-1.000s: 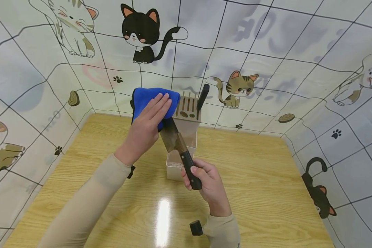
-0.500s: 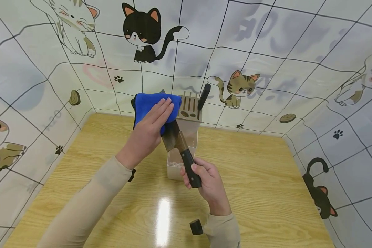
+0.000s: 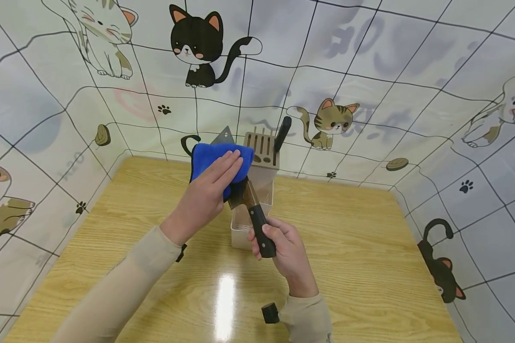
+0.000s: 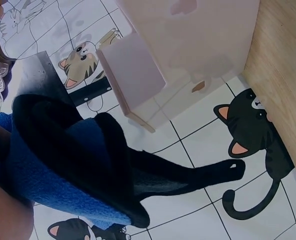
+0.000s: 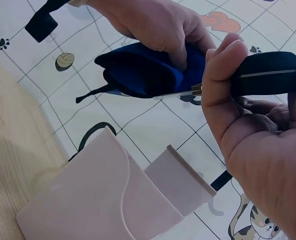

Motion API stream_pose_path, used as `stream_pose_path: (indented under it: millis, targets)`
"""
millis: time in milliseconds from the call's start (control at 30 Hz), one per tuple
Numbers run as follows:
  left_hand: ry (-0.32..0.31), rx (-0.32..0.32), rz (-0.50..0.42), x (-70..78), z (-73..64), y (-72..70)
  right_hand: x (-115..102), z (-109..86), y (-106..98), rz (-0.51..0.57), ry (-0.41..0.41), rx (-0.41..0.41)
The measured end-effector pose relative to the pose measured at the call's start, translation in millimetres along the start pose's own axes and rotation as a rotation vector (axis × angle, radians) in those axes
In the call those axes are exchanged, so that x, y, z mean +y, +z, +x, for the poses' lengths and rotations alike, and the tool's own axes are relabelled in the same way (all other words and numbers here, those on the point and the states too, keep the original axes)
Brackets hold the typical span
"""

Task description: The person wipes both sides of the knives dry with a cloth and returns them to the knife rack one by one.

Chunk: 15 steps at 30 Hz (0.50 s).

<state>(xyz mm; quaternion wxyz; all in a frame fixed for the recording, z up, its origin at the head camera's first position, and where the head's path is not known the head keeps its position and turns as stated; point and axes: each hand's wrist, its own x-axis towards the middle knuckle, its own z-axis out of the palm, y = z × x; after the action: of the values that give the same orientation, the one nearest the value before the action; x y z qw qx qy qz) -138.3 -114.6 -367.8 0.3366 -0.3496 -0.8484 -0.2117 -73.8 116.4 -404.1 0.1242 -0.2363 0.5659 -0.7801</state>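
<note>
My right hand [image 3: 285, 245] grips the black handle [image 3: 262, 231] of a cleaver, whose wide blade [image 3: 224, 136] points up and away to the left, raised above the table. A folded blue cloth [image 3: 206, 157] with black edging lies over the middle of the blade, hiding much of it. With fingers extended along its top, my left hand [image 3: 201, 202] pinches this cloth around the blade. In the right wrist view, the cloth [image 5: 138, 65] wraps both faces of the blade, seen edge-on. A black loop [image 4: 203, 175] hangs from the cloth in the left wrist view.
Behind the cleaver stands a pale knife block [image 3: 263, 183] with a slotted top and a lower open compartment in front. One black-handled knife [image 3: 283, 133] sits in its right slot. The wooden table [image 3: 347, 247] meets cat-printed wall sheets [image 3: 377, 71] at the back and sides.
My left hand and the cloth have slid down the blade toward the handle, uncovering the blade's far corner. The right hand keeps its grip, nearly still.
</note>
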Motion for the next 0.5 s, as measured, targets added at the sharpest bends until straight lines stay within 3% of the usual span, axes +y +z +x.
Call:
stream_pose_path:
  millis: [233,500]
  targets:
    - [-0.018,0.015,0.004,-4.7,-6.2,-5.8,-8,1.5,0,-0.084,0.05,0.046]
    - [-0.047,0.018,0.04,-22.4,-16.1,-16.0,-26,6.0,-5,-0.171,0.104,0.1]
